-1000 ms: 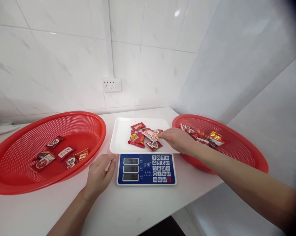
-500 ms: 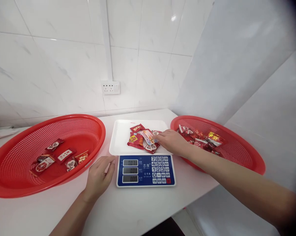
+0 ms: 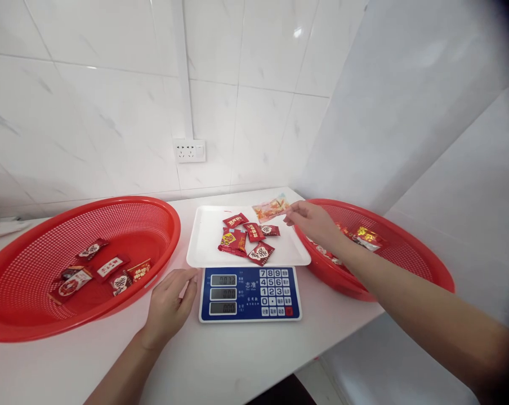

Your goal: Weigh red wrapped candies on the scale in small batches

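white bench [image 3: 220, 363], tiled wall [image 3: 111, 118]. pale packet [image 3: 270, 209] is now off the scale's [image 3: 249, 301] five red packets [image 3: 233, 242], leaving them uncovered; right hand [image 3: 312, 223] pinches its end at scale's back-right edge. left hand [image 3: 170, 301] beside scale, half-curled, looks empty.

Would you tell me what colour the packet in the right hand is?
The packet is orange with pale areas; head view shows it best.

The packet [image 3: 269, 208] in your right hand [image 3: 312, 221] looks like thin, shiny plastic film. Before you, the scale tray [image 3: 204, 241] is smooth plastic; the left basket [image 3: 152, 239] and right basket [image 3: 410, 256] are glossy, perforated plastic; the table [image 3: 237, 357] looks smooth, the wall tiles [image 3: 123, 112] polished.
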The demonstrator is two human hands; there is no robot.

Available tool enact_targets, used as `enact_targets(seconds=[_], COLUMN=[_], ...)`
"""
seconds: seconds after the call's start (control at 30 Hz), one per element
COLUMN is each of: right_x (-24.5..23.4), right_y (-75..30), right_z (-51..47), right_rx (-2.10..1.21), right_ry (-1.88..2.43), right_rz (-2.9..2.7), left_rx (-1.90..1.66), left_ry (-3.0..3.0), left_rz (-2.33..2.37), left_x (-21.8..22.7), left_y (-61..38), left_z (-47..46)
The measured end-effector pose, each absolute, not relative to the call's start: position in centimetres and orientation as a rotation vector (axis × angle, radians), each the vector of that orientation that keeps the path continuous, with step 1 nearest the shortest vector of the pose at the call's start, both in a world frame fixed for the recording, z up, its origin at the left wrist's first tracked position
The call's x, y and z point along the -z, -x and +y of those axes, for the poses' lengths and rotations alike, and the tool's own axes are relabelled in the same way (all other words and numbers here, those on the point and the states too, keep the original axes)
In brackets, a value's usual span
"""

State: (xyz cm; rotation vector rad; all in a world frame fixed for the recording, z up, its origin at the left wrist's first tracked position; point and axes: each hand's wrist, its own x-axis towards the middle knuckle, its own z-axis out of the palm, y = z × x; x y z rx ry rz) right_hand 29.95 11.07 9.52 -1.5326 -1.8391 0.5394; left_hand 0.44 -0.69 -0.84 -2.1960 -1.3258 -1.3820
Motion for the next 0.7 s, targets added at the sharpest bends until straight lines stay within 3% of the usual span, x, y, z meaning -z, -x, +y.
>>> enact_targets(seconds=[0.13,0.37,0.43,0.6,0.7], right_x=[-9.9,-10.1,-10.3,-10.7,-10.5], right_y=[-30.2,-30.5,-30.3,-29.4,-29.2], right_z=[10.9,11.9,12.4,13.1,13.5], right_rx=[-0.795,-0.957,-0.871,-0.227,-0.118], right_ry=[1.586,1.683,1.769,1.999,2.016], right_rz=[-1.729,-1.831,-1.946,-2.352,-2.418], left_rx=[1.372,1.39,1.4,1.387,1.388], left_ry=[2.192,2.193,2.194,2.187,2.185], left_rz=[-1.313,-1.328,-1.325,-1.336,-1.334], left_x=[0.9,0.8,0.8,0.8,0.9], left_y=[-0.4,-0.4,-0.4,-0.4,-0.4], left_z=[-0.7,-0.7,-0.7,-0.7,-0.7])
